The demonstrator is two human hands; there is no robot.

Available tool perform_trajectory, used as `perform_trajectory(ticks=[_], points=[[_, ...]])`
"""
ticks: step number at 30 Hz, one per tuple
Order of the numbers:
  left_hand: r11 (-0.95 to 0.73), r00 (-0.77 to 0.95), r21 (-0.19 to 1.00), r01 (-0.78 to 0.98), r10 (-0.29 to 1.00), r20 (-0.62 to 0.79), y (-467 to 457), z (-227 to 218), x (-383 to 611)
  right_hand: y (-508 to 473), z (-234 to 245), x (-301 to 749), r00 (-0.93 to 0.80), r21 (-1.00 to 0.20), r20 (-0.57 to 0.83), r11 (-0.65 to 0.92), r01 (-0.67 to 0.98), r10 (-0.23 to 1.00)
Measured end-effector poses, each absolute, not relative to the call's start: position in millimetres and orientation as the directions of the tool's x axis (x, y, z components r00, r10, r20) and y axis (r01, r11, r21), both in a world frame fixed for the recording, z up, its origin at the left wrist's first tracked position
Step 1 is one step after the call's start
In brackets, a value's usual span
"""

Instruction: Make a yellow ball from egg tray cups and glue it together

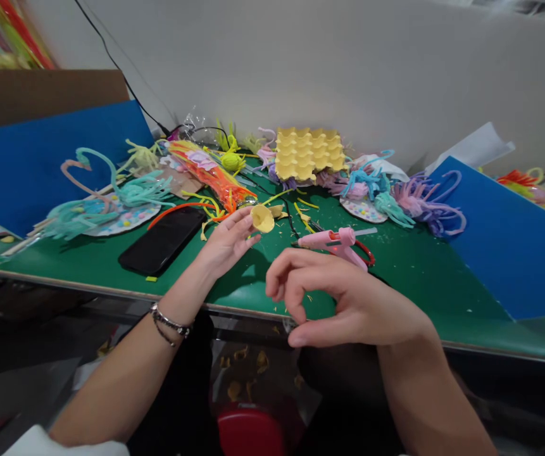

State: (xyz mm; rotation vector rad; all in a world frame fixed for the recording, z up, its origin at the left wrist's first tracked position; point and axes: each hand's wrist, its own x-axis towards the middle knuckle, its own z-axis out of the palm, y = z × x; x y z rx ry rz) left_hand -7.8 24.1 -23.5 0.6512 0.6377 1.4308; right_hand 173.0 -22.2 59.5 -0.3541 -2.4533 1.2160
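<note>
A small yellow egg-carton cup [263, 219] is held at the fingertips of my left hand [229, 244], its hollow side facing me. My right hand [343, 294] hovers over the table's front edge with bent fingers. A gap shows between its thumb and forefinger, and nothing is visible in it. Just beyond that hand lies a pink hot glue gun [326, 239], a clear glue stick jutting from its back. Left of my left hand rests a black phone [162, 240]. Behind the cup lies an orange bundle of pipe cleaners [210, 171] in clear wrapping.
A yellow egg tray [309, 154] stands at the back against pastel pipe-cleaner pieces. Blue boards lean on the left [54, 161] and right [514, 240]. Pipe-cleaner figures on a dotted disc [125, 218] sit at left. Scraps litter the green table [424, 297]; a red stool [250, 430] is below.
</note>
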Motion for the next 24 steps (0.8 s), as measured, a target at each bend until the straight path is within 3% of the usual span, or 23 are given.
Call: perform_trajectory(ticks=[10, 17, 19, 21, 24], points=[[0.036, 0.04, 0.739, -0.672, 0.999, -0.012, 23.3, -24.0, -8.3, -21.5, 58.4, 174.1, -0.962, -0.855, 0.085, 0.515, 0.062, 0.258], [0.038, 0.036, 0.749, -0.661, 0.999, -0.019, 22.2, -22.5, -8.1, -18.5, 62.0, 171.2, -1.0, -0.81, -0.012, 0.587, 0.015, 0.01], [0.039, 0.033, 0.751, -0.659, 0.999, -0.023, 22.3, -22.7, -7.9, -19.0, 61.1, 170.1, -0.997, -0.814, 0.026, 0.581, 0.019, 0.069], [0.039, 0.032, 0.75, -0.66, 0.999, -0.023, 22.4, -23.0, -7.8, -19.2, 59.5, 170.4, -0.973, -0.786, 0.072, 0.613, 0.079, 0.218], [0.034, 0.036, 0.745, -0.666, 0.999, -0.013, 22.0, -22.7, -7.8, -17.0, 54.2, 172.5, -0.867, -0.623, 0.099, 0.71, 0.328, 0.488]])
